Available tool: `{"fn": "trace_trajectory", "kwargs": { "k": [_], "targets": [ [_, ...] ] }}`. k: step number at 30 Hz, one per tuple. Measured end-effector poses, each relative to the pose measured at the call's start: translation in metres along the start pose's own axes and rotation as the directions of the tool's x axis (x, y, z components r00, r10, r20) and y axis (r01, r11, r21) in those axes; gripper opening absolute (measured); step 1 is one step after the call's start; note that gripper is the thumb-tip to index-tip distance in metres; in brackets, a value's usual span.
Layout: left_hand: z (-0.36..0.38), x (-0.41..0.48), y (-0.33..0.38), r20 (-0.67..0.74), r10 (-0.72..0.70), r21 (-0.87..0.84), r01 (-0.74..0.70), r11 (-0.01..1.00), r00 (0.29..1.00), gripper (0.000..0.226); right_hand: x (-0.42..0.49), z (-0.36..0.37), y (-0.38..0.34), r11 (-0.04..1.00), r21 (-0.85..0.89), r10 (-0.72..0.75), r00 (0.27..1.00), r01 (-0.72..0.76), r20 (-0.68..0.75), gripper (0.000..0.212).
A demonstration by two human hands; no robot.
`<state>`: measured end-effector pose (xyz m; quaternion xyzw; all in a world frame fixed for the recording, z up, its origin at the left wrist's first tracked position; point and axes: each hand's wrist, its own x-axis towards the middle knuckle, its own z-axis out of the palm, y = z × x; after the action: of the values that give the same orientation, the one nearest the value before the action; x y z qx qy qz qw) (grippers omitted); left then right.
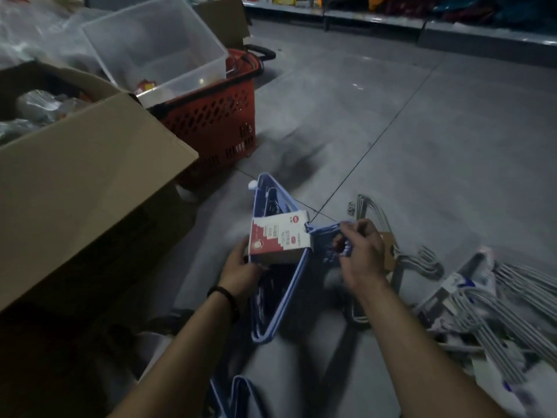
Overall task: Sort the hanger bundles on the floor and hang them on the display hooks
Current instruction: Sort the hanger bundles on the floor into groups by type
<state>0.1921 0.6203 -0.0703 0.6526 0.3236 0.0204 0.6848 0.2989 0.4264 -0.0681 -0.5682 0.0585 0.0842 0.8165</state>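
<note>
Gripping stiff, probably light blue plastic hanger bundle point(287, 294) at 5 o'clock of red mesh basket point(211, 116): left hand point(241, 267) curls round its red-white cardboard sleeve point(280, 239), right hand point(361, 254) pinches hooks point(327, 233), likely surest hold.

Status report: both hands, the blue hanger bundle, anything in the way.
Left hand grips blue hanger bundle at its label card; right hand pinches its hook end. Bundle not hung. Grey hanger bundles piled on floor right, cardboard box close left.

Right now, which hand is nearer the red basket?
Left. The left hand, holding the blue hanger bundle by its label, sits this side of the red basket; the right hand, gripping its hooks, is farther right, by the grey hangers.
</note>
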Motion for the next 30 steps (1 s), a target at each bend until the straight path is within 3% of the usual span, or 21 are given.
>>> {"fn": "trace_trajectory", "kwargs": {
  "k": [1,3,5,6,8,10,15,18,21,25,28,30],
  "targets": [
    [0.003,0.005,0.003,-0.022,0.030,-0.011,-0.031,0.999,0.999,0.062,0.003,-0.001,0.003,0.997,-0.076,-0.003,1.000,0.004,0.005,0.018],
    [0.010,0.016,0.005,-0.072,0.070,0.017,-0.069,0.997,0.995,0.058,0.011,-0.004,0.012,0.978,-0.194,0.077,0.997,-0.073,0.013,0.043],
    [0.015,0.020,0.005,-0.091,0.126,0.188,-0.107,0.976,0.988,0.051,0.018,-0.014,0.027,0.950,-0.238,0.207,0.978,-0.200,0.005,0.076],
    [0.017,0.021,0.004,-0.112,0.140,0.319,-0.098,0.943,0.984,0.044,0.022,-0.023,0.038,0.936,-0.240,0.263,0.965,-0.257,-0.005,0.082],
    [0.017,0.023,-0.001,-0.122,0.088,0.511,-0.014,0.859,0.989,0.045,0.022,-0.036,0.049,0.923,-0.216,0.328,0.945,-0.317,0.012,0.050],
    [0.018,0.025,-0.008,-0.085,-0.001,0.565,0.049,0.823,0.996,0.059,0.012,-0.041,0.043,0.930,-0.160,0.338,0.941,-0.331,0.016,0.012],
    [0.021,0.023,-0.019,-0.152,0.117,0.559,-0.012,0.829,0.982,0.069,0.012,-0.057,0.034,0.892,0.278,0.352,0.934,-0.356,0.066,0.021],
    [0.024,0.015,-0.015,-0.233,0.147,0.488,-0.015,0.873,0.961,0.073,0.009,-0.054,0.020,0.872,0.348,0.362,0.932,-0.344,0.016,0.031],
    [0.029,0.012,-0.011,-0.274,0.142,0.428,-0.012,0.904,0.951,0.074,0.008,-0.051,0.011,0.883,0.313,0.355,0.934,-0.351,0.045,0.053],
    [0.035,0.012,-0.010,-0.271,0.139,0.433,-0.009,0.901,0.953,0.073,0.003,-0.061,0.007,0.928,0.081,0.357,0.930,-0.364,0.088,0.036],
    [0.038,0.022,-0.014,-0.207,0.113,0.480,0.000,0.877,0.972,0.070,-0.003,-0.084,0.004,0.918,-0.088,0.392,0.916,-0.386,0.080,0.025],
    [0.043,0.027,-0.011,-0.236,0.092,0.524,0.047,0.851,0.967,0.072,-0.006,-0.103,-0.003,0.911,-0.190,0.384,0.921,-0.367,0.060,0.022]
  ]
}}
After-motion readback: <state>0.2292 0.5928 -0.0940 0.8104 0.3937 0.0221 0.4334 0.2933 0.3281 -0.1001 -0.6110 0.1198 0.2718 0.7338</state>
